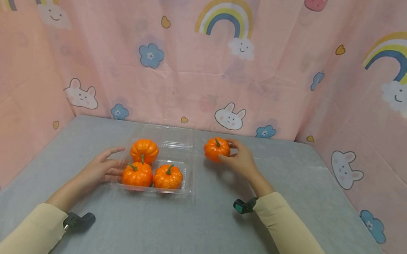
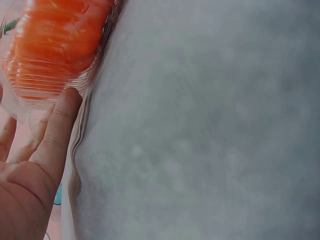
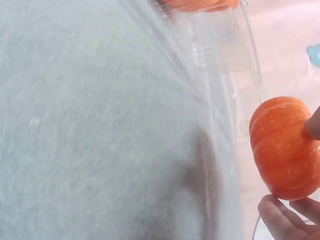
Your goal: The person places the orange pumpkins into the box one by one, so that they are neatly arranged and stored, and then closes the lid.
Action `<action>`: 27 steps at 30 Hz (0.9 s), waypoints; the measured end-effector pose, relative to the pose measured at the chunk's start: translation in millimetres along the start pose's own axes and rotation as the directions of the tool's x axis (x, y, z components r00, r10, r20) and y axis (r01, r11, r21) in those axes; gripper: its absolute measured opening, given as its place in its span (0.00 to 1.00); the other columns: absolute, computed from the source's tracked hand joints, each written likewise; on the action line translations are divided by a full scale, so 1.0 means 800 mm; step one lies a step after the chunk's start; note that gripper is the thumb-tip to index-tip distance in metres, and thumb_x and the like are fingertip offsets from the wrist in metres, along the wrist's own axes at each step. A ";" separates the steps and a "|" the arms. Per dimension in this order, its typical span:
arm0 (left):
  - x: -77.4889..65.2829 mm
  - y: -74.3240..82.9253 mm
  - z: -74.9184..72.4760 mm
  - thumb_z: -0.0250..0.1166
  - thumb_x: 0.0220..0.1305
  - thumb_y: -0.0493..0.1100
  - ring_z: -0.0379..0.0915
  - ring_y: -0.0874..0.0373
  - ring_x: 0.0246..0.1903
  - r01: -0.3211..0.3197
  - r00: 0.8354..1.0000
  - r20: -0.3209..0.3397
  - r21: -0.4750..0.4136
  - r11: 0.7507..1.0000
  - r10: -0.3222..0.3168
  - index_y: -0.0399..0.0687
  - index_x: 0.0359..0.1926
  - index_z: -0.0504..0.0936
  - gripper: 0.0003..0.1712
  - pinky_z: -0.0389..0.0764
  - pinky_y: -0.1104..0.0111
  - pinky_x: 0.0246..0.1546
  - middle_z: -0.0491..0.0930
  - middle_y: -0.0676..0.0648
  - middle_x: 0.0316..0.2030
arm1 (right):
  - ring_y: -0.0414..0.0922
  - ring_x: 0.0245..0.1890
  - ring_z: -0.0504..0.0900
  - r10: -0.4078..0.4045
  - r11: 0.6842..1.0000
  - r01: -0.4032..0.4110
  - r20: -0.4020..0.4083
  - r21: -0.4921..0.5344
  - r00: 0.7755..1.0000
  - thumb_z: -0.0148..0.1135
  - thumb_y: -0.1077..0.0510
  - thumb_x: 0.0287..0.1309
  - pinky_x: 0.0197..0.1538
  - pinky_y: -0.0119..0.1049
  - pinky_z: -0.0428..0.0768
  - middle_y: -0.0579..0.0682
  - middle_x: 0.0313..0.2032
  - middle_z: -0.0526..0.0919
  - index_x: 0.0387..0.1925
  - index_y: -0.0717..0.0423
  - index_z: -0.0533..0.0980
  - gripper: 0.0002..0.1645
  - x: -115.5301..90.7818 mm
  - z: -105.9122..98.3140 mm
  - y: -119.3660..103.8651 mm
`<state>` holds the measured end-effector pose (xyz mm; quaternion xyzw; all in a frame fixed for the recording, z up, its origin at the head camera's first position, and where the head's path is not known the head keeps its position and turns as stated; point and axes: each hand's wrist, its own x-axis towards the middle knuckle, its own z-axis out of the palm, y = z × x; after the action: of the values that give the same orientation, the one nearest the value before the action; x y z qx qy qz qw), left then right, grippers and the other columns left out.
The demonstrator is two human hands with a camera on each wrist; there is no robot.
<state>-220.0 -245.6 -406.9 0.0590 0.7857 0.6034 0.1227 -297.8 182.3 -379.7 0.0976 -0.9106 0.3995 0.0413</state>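
Observation:
In my right hand (image 1: 241, 160) I hold a small orange pumpkin (image 1: 217, 149) with a green stem, pinched between thumb and fingers, just right of a clear plastic box (image 1: 190, 179). The right wrist view shows the same pumpkin (image 3: 284, 147) above the grey surface. Three more pumpkins sit in the box: one at the back left (image 1: 144, 150), one at the front left (image 1: 137, 174) and one at the front right (image 1: 168, 177). My left hand (image 1: 101, 168) rests against the box's left side with its fingers extended; a fingertip (image 2: 70, 97) touches the ribbed plastic wall.
The box's clear lid (image 1: 167, 135) stands open at the back. A grey tabletop (image 1: 164, 229) lies under everything. Pink patterned cloth (image 1: 177, 96) hangs behind and at both sides. Each wrist wears a small black camera, one on the left (image 1: 79, 221) and one on the right (image 1: 245, 205).

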 end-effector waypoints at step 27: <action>-0.002 0.002 0.001 0.50 0.73 0.52 0.81 0.53 0.48 0.004 1.000 -0.007 0.006 1.000 -0.004 0.50 0.75 0.46 0.37 0.83 0.64 0.48 0.63 0.27 0.66 | 0.55 0.43 0.82 -0.097 0.995 0.097 0.014 0.026 0.995 0.70 0.58 0.49 0.47 0.44 0.84 0.55 0.64 0.72 0.67 0.50 0.65 0.42 0.005 0.014 -0.060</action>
<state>-218.3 -244.4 -405.3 0.0554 0.7880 0.6011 0.1210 -291.6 141.8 -352.5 0.1453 -0.8999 0.4078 0.0523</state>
